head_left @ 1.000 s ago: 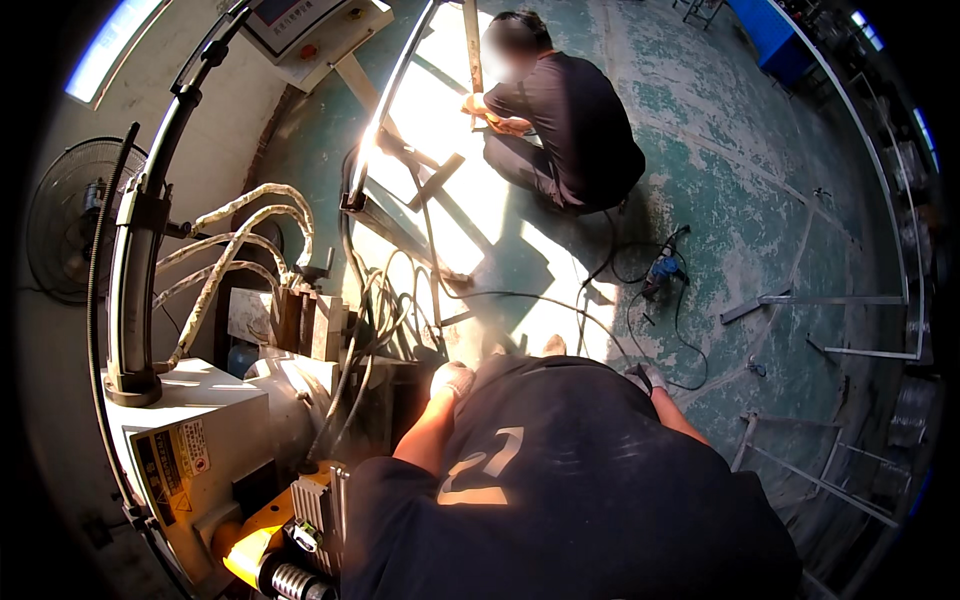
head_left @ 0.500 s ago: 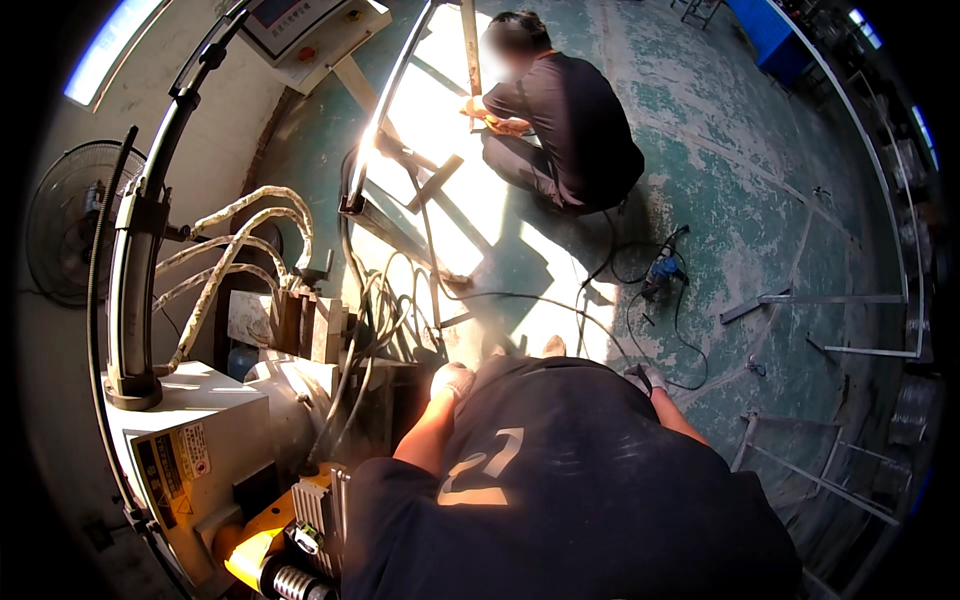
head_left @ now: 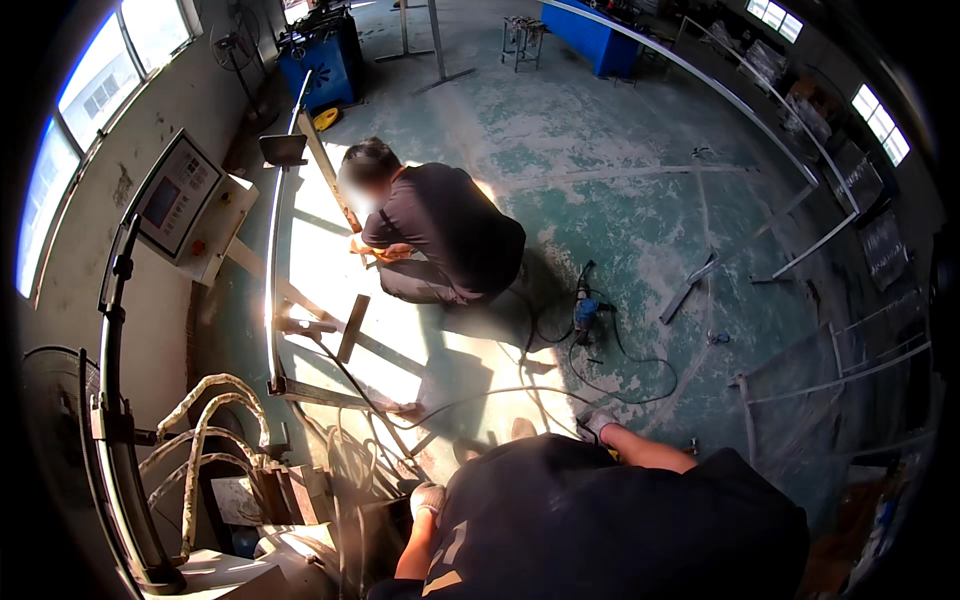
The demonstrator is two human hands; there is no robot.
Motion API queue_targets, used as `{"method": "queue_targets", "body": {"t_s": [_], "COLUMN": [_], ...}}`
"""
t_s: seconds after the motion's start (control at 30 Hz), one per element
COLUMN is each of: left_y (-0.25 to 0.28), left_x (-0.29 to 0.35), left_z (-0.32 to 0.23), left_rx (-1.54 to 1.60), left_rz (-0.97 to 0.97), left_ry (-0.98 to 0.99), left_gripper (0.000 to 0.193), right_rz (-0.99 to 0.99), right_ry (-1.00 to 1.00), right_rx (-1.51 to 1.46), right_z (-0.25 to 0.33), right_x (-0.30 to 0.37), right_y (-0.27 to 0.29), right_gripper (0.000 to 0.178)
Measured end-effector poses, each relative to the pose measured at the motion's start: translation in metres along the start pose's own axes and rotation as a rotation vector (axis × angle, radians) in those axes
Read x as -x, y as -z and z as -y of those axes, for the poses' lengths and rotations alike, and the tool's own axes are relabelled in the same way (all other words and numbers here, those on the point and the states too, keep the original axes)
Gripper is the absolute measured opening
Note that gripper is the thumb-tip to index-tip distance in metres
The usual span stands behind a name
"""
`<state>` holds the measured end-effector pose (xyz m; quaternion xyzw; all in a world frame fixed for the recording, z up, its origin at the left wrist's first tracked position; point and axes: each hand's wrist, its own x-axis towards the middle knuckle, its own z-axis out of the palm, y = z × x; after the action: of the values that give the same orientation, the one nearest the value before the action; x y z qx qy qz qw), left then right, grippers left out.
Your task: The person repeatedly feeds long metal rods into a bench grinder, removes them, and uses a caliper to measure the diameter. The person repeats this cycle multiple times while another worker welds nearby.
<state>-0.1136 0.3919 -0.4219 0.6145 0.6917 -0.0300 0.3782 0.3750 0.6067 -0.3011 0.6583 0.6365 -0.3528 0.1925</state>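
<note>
Two hands showing?
— Yes, both gloved. The left hand (head_left: 428, 497) is low, by the tangle of pale hoses (head_left: 215, 420). The right hand (head_left: 598, 423) is out over the green floor (head_left: 640, 200).

What's closest?
— A black cable (head_left: 500, 392). It lies on the floor just ahead of both hands, with its long axis running left to right. The right hand is nearer, almost at the cable's bend.

Fingers?
— I cannot tell whether either hand is clenched or released. The gloves are too small, and the person's dark shirt covers part of them.

Anything changed from a moment ago?
— The view has tipped up. Both hands now sit lower in the picture, and the crouching co-worker (head_left: 450, 235) by the curved metal rail (head_left: 272, 270) is nearer the middle. The blue grinder (head_left: 585, 312) lies beyond the cable.
</note>
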Motion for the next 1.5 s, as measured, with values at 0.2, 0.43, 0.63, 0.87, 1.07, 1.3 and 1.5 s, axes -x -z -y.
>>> {"method": "queue_targets", "body": {"t_s": [0.2, 0.43, 0.63, 0.87, 1.07, 1.3, 1.5], "left_y": [0.11, -0.013, -0.018, -0.012, -0.008, 0.028, -0.023], "left_x": [0.038, -0.012, -0.017, -0.015, -0.006, 0.0, -0.016], "left_z": [-0.096, 0.029, 0.026, 0.009, -0.003, -0.033, 0.012], "left_rx": [0.473, 0.063, -0.171, -0.326, -0.488, -0.441, -0.033], "left_rz": [-0.031, -0.024, 0.065, 0.108, 0.111, 0.167, 0.062], "left_ry": [0.392, -0.025, -0.011, -0.069, -0.12, -0.094, 0.121], "left_gripper": [0.024, 0.026, 0.031, 0.034, 0.03, 0.032, 0.035], "right_rz": [0.026, 0.052, 0.059, 0.025, 0.068, 0.055, 0.101], "right_ry": [0.081, 0.035, -0.02, -0.001, 0.055, 0.09, 0.087], "right_rx": [-0.024, -0.011, -0.011, -0.07, -0.011, 0.039, 0.05], "right_z": [-0.006, -0.017, -0.002, 0.005, -0.028, -0.023, -0.031], "right_x": [-0.01, -0.012, 0.0, 0.0, -0.035, -0.033, -0.047], "right_y": [-0.011, -0.025, -0.006, 0.006, -0.025, -0.012, -0.022], "right_gripper": [0.039, 0.044, 0.037, 0.036, 0.037, 0.041, 0.043]}}
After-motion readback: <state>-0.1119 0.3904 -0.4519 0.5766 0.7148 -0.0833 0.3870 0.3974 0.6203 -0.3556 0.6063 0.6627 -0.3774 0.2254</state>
